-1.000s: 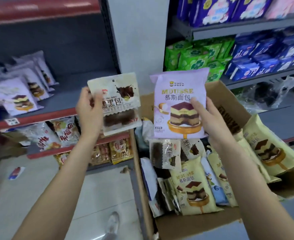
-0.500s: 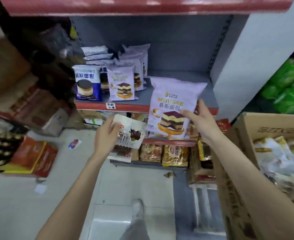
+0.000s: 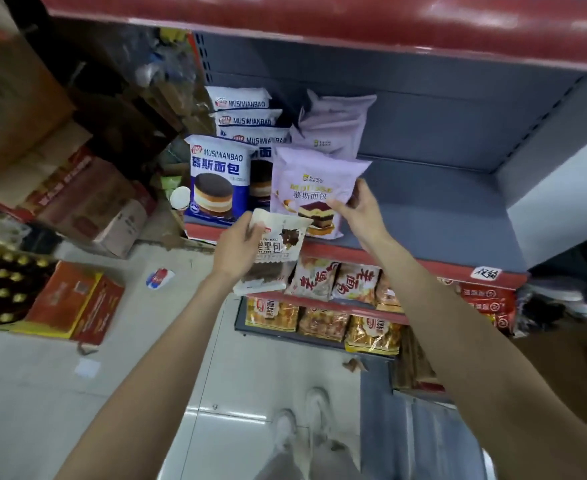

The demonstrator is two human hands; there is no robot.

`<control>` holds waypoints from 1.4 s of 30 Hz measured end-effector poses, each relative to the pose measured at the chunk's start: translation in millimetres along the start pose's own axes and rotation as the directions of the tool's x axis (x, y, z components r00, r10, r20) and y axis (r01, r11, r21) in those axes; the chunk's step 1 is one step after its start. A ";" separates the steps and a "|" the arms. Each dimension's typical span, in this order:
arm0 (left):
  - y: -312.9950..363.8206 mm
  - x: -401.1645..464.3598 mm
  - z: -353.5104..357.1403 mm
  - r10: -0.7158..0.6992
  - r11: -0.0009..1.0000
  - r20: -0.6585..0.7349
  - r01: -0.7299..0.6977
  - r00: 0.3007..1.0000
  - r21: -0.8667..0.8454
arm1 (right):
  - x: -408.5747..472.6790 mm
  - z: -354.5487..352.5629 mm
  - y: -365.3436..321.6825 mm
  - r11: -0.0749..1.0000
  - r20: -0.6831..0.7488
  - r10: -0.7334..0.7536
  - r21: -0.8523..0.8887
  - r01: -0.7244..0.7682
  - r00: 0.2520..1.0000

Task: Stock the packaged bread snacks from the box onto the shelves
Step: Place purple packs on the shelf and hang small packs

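Shelf unit: a grey shelf (image 3: 441, 216) with a red front edge is the landmark; a red-edged board hangs above it, and its whole right part is bare.
Floor: pale tiles below the shelf, with the person's light shoes (image 3: 314, 410) and a scrap of printed paper (image 3: 160, 278) to the lower left of the shelf.
Cartons: brown and red cardboard boxes (image 3: 88, 202) are stacked left of the shelf; an orange box (image 3: 74, 303) lies on the floor below them.
Blue packs: a row of blue-and-white bread packs (image 3: 217, 178) stands upright at the left end of the shelf, one behind another.
Purple row: lilac packs (image 3: 333, 126) stand behind the held one, just right of the blue row.
Lower shelves: orange and gold snack bags (image 3: 337, 280) fill the two levels under the shelf; red packs (image 3: 486, 299) lie to their right.
Purple mousse bread pack (image 3: 314, 188): upright at the shelf's front, touching the blue row, its base near the red edge.
White chocolate bread pack (image 3: 274, 251): held in front of and just below the shelf's red edge, overlapping the lower bags and the purple pack's bottom corner.
Right hand (image 3: 358, 209): fingers curled round the purple pack's right edge.
Left hand (image 3: 236, 247): grips the white pack at its left side.
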State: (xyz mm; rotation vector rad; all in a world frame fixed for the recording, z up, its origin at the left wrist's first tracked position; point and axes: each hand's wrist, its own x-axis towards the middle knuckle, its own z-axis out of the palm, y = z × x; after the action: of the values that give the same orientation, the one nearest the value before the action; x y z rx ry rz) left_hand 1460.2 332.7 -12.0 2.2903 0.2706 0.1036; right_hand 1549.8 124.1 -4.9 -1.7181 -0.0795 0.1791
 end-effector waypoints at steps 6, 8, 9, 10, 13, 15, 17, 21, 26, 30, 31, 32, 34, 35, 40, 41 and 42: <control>6.2 39.8 29.9 -0.001 1.000 0.069 0.000 0.998 0.011 | 25.2 -15.1 27.7 0.997 0.047 0.071 0.009 -0.071 0.996; 9.8 45.4 40.9 -0.024 1.000 0.037 0.024 0.999 0.001 | 29.9 -21.8 34.5 0.997 0.056 0.078 -0.023 -0.077 0.995; 11.3 47.1 45.6 -0.041 0.999 0.017 0.040 0.999 0.005 | 31.2 -24.4 37.4 0.996 0.052 0.082 -0.036 -0.080 0.995; 12.9 48.1 49.6 -0.057 0.998 0.001 0.057 0.998 0.010 | 31.8 -26.4 39.7 0.995 0.046 0.088 -0.044 -0.086 0.995; 15.4 45.9 57.3 -0.088 0.996 -0.036 0.088 0.995 0.019 | 29.5 -28.4 47.6 0.993 0.050 0.109 -0.053 -0.106 0.993; 15.2 42.0 57.6 -0.115 0.993 -0.064 0.116 0.991 0.022 | 25.1 -27.3 49.7 0.990 0.060 0.134 -0.061 -0.130 0.989; 14.7 36.5 55.7 -0.123 0.992 -0.087 0.126 0.989 0.033 | 17.8 -26.7 48.1 0.987 0.045 0.147 -0.065 -0.144 0.988; 17.3 20.9 49.3 -0.045 0.998 -0.060 0.047 0.997 0.035 | -5.7 -27.8 38.4 0.989 -0.055 0.110 -0.090 -0.114 0.992; 33.0 -0.4 42.1 0.056 0.997 0.010 -0.055 0.998 -0.061 | -56.0 -29.5 25.8 0.994 -0.149 0.051 -0.090 -0.065 0.987; 63.1 -17.5 40.5 0.124 0.936 0.143 -0.068 0.982 -0.346 | -97.9 -40.8 23.5 0.995 -0.030 0.103 0.008 -0.103 0.994; 71.8 -20.2 42.1 0.122 0.903 0.181 -0.034 0.976 -0.429 | -105.9 -47.6 22.5 0.988 -0.021 0.146 0.052 -0.145 0.989; 81.0 -21.7 44.9 0.125 0.877 0.208 -0.010 0.970 -0.481 | -113.0 -56.5 20.2 0.982 -0.026 0.182 0.063 -0.180 0.983; 99.2 -21.8 56.4 0.138 0.856 0.222 -0.004 0.965 -0.517 | -125.4 -77.9 14.4 0.981 -0.029 0.194 0.026 -0.194 0.980; 108.1 -21.2 63.6 0.141 0.853 0.218 -0.006 0.966 -0.522 | -130.6 -88.5 11.8 0.985 -0.010 0.173 0.012 -0.173 0.985; 158.9 -11.4 109.6 0.152 0.854 0.176 -0.039 0.972 -0.519 | -128.9 -145.6 -1.8 0.985 -0.112 0.074 -0.149 -0.091 0.991; 171.6 -5.8 120.2 0.154 0.845 0.163 -0.045 0.975 -0.533 | -121.5 -158.5 -3.0 0.973 -0.166 0.046 -0.214 -0.082 0.985; 184.6 0.6 131.2 0.152 0.836 0.149 -0.047 0.977 -0.546 | -112.9 -171.5 -3.3 0.957 -0.217 0.015 -0.279 -0.076 0.976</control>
State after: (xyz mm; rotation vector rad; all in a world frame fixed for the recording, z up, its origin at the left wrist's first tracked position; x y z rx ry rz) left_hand 1511.7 117.7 37.3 1.7295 0.0123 0.0130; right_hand 1467.0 -60.2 31.6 -2.0195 0.0981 0.0158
